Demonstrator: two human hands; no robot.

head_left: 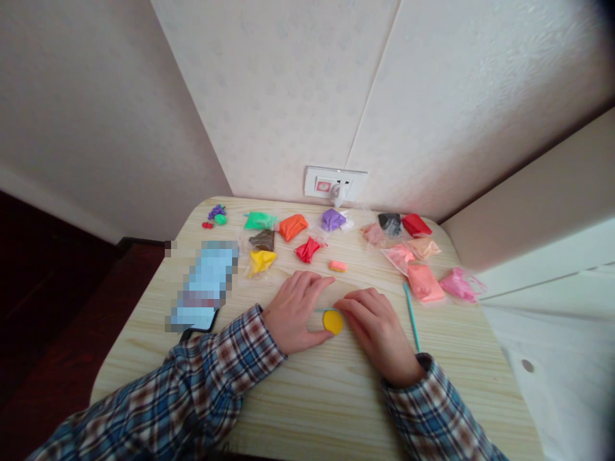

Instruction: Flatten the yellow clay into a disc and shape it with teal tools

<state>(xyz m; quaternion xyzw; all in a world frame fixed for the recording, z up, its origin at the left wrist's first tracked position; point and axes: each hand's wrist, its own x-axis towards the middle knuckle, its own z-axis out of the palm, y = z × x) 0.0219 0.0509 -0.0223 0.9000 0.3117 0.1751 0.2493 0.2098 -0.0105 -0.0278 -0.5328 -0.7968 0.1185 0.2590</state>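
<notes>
A flat yellow clay disc (332, 321) lies on the pale wooden table (307, 390) between my two hands. My left hand (294, 312) rests on the table just left of it, fingers curled, thumb against the disc's edge. My right hand (379, 333) lies to the right, its fingers pinched on a thin teal tool (323, 310) that touches the top of the disc. Both sleeves are plaid.
Several small bags of coloured clay lie across the far half: green (260, 221), orange (293, 226), purple (333, 219), red (308, 249), yellow (261, 260), pink (425, 282). A second teal stick (411, 316) lies right of my right hand. A phone (205, 285) lies at left. A wall socket (335, 183) behind.
</notes>
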